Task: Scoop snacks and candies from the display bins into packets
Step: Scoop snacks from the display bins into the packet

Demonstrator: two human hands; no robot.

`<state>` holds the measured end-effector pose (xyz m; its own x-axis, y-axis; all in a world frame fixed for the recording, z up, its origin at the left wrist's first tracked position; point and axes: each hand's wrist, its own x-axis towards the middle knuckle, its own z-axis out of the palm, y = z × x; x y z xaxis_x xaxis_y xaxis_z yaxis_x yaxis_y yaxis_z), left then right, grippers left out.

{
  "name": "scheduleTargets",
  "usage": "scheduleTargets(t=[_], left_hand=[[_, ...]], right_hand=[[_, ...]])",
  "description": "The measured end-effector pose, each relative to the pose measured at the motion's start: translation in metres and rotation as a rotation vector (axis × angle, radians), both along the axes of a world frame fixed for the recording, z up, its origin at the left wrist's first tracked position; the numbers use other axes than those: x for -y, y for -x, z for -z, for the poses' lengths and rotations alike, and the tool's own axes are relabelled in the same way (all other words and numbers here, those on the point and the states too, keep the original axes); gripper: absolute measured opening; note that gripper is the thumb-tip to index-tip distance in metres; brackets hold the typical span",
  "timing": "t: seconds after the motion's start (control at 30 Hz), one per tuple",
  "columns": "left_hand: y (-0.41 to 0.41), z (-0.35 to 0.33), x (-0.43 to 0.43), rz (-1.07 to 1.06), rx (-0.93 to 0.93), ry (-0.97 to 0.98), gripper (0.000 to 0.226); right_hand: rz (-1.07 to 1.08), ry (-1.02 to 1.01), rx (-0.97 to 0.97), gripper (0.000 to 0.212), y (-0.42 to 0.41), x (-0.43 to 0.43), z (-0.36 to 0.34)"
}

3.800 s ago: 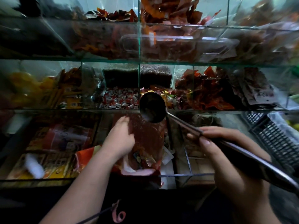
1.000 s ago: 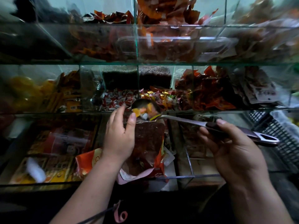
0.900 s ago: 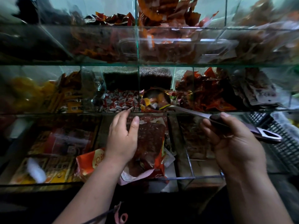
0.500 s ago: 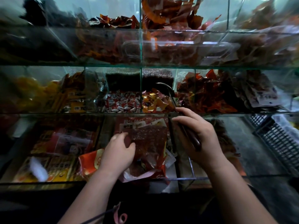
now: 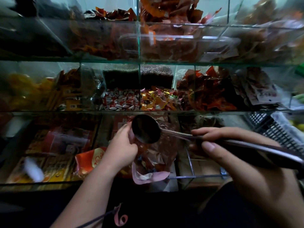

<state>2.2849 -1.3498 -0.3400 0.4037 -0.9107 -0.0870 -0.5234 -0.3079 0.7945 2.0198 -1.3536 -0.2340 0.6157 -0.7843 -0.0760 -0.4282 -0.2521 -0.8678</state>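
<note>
The left hand [image 5: 120, 151] grips the mouth of the clear packet [image 5: 154, 155] before the lower bin. The right hand [image 5: 238, 158] grasps the ladle [image 5: 146, 129], whose empty bowl tilts over the packet's opening.

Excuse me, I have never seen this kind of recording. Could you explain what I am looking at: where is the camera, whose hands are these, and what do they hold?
There is no machine here. The single picture comes from a wide-angle camera worn on a person's head, looking forward and down, so both arms are that person's own. In front stand glass display bins in tiers, filled with wrapped snacks. One middle compartment holds red-and-white candies, and the one to its right holds mixed colourful candies. The left hand grips the open top of a clear packet with some sweets at its bottom. The right hand holds the handle of a metal ladle, whose dark bowl hangs at the packet's mouth and looks empty. A black plastic crate sits at the right edge.
</note>
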Motion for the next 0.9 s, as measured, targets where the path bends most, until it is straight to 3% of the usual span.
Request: scheduleTargets(t=[0.03,0.1,0.13,0.23,0.37,0.43,0.73,0.9], left_hand=[[0.002,0.001,-0.002,-0.001,-0.011,0.012,0.077],[0.004,0.004,-0.005,0.01,-0.067,0.037,0.081],[0.003,0.006,-0.006,0.019,-0.1,0.045,0.082],[0.002,0.009,-0.006,0.065,-0.166,0.062,0.084],[0.001,0.016,-0.004,0.119,-0.212,0.06,0.087],[0.0,0.022,-0.003,0.12,-0.225,0.056,0.088],[-0.005,0.038,-0.004,0.052,-0.284,0.058,0.086],[-0.005,0.038,-0.008,0.073,-0.261,0.048,0.088]], right_hand=[[0.035,0.128,-0.018,0.049,-0.003,0.005,0.001],[0.184,0.329,0.208,0.01,-0.019,0.002,0.01],[0.165,0.379,0.234,0.005,-0.023,-0.003,0.021],[0.045,0.418,0.119,0.01,-0.054,0.009,0.048],[-0.316,0.434,-0.275,0.039,-0.076,0.034,0.082],[-0.382,0.386,-0.298,0.037,-0.079,0.042,0.095],[-0.269,0.069,-0.345,0.019,-0.061,0.052,0.11],[-0.165,0.042,-0.413,0.015,-0.06,0.058,0.093]])
